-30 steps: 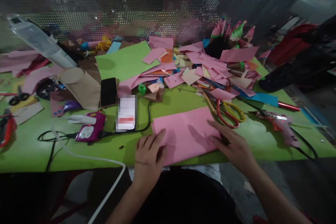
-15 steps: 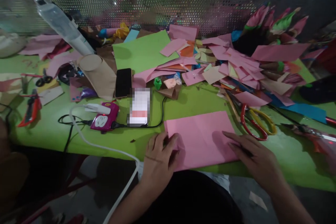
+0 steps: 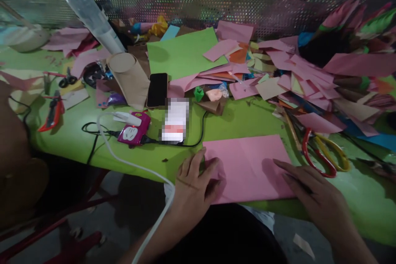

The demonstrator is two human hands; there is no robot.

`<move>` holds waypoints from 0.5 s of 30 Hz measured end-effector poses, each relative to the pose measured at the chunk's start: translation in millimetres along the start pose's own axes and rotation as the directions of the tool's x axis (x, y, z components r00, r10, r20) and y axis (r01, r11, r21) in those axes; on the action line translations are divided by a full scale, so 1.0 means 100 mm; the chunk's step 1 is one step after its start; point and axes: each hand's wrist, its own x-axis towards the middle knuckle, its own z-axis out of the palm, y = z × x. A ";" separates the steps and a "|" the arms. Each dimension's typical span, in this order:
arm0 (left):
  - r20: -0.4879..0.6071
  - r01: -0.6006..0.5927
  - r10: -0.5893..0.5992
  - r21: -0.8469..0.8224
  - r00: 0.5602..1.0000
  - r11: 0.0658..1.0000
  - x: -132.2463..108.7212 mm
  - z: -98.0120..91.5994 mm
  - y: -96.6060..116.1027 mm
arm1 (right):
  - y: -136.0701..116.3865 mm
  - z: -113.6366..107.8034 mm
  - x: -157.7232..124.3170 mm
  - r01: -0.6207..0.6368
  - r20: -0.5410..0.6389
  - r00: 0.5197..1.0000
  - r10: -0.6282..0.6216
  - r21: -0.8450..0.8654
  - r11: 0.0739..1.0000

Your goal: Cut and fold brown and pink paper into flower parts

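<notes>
Left hand [image 3: 194, 185] at its left edge, the pink paper [image 3: 247, 169] lies along the near side of the table [image 3: 244, 119], probably light, pliable and easily creased, best held by its side edges, with the right hand [image 3: 315, 194] at its right edge, though I cannot tell whether either grip pinches it.

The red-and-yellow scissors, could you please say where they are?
In the head view's right half, the scissors lie beyond the right hand, beside the pink sheet.
</notes>
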 end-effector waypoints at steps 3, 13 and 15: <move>0.017 -0.010 0.010 0.013 1.000 1.000 0.00 -0.01 0.00 | 0.01 0.00 -0.02 -0.018 0.006 1.000 0.018 -0.015 1.000; -0.021 -0.081 0.083 0.063 0.996 0.995 0.02 0.00 -0.07 | -0.11 -0.02 0.07 -0.038 -0.006 0.999 0.038 0.014 0.999; -0.015 -0.112 0.113 0.094 0.993 0.989 0.02 0.02 -0.11 | -0.14 -0.02 0.09 -0.048 -0.001 0.999 0.048 0.017 0.999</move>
